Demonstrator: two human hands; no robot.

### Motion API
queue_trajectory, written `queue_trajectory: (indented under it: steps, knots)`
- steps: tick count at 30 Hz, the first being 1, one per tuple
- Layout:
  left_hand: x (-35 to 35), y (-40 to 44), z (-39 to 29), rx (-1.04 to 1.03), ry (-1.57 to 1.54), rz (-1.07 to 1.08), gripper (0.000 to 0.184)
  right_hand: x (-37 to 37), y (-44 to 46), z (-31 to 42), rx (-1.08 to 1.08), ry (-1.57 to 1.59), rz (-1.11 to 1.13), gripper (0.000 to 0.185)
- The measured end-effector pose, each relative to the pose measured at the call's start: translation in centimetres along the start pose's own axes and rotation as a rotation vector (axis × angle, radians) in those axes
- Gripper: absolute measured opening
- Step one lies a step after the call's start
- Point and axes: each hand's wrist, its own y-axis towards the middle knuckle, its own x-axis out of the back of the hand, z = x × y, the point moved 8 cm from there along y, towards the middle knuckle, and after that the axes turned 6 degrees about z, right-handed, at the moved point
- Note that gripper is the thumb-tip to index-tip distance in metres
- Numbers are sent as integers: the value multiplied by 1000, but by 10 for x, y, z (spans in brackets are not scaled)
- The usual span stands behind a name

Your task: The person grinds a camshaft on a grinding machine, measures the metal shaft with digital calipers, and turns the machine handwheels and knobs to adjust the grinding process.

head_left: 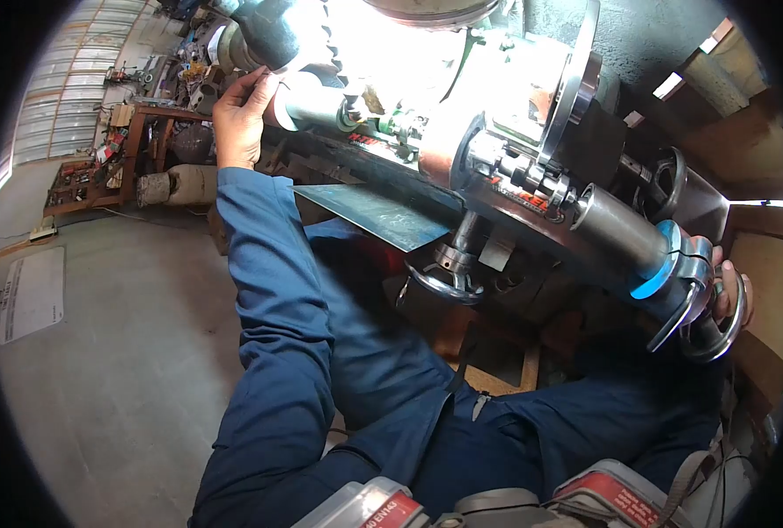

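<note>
My left hand (240,114) is raised to the far left end of a lathe-like machine (339,150). Its thumb and fingertips are pinched together at the edge of a round metal part (308,101); whatever lies between them is too small to make out. At the machine's right end, my right hand (728,290) has its fingers around a chrome handwheel (719,350), partly hidden behind the rim. Beside that wheel are a clamp lever (671,326), a blue band (657,275) and a grey metal cylinder (616,229).
A flat metal sheet (378,214) juts from the machine's front above my lap. Below it sits another handwheel (449,282). A bright light glares over the machine's middle. A cluttered brown shelf (132,158) stands at left, and a white sign (32,295) lies on the floor.
</note>
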Motion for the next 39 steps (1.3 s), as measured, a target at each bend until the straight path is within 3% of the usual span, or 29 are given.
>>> queue_trajectory:
  steps: [7, 15, 20, 24, 28, 29, 32, 39]
  knots:
    - [1, 2, 2, 3, 0, -8, 33, 7, -19, -13, -31, 108, 136, 44]
    - [1, 4, 4, 25, -25, -16, 31, 16, -54, -29, -177, 355, 514, 46]
    - [1, 5, 6, 22, -37, -9, 29, 41, -88, -33, -431, 609, 887, 48]
    - [4, 6, 7, 34, -18, -13, 29, 79, -132, -47, -762, 769, 1180, 50]
    - [3, 5, 7, 29, -18, -14, 30, 104, -137, -53, -1036, 842, 1263, 52]
    - [3, 5, 8, 28, -18, -16, 30, 108, -130, -52, -1047, 846, 1257, 52]
    - [8, 7, 11, 36, -12, -21, 30, 71, -22, -18, -540, 611, 1061, 54]
    - [8, 7, 12, 20, -24, -25, 29, 86, -26, -29, -691, 267, 1149, 54]
